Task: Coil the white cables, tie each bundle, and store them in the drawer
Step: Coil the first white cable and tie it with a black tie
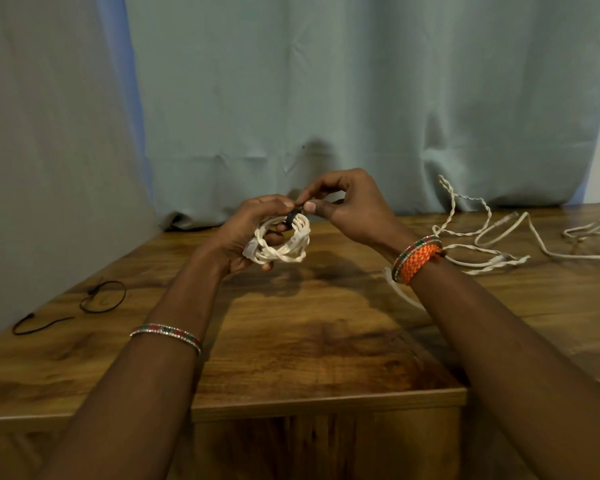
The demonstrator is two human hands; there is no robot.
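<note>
Both hands on coiled white cable (282, 241): left hand (248, 233) gripping, right hand (343, 207) pinching black tie (294, 214).

Ties (70, 306) left, loose cables (499, 237) right, on table (291, 341).

Wooden table (326, 341), pale blue curtain (326, 81)

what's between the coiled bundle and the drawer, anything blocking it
No drawer is in view, so the path to it cannot be judged. The coiled white cable bundle is held above the table by the left hand, while the right hand pinches the black tie.
</note>
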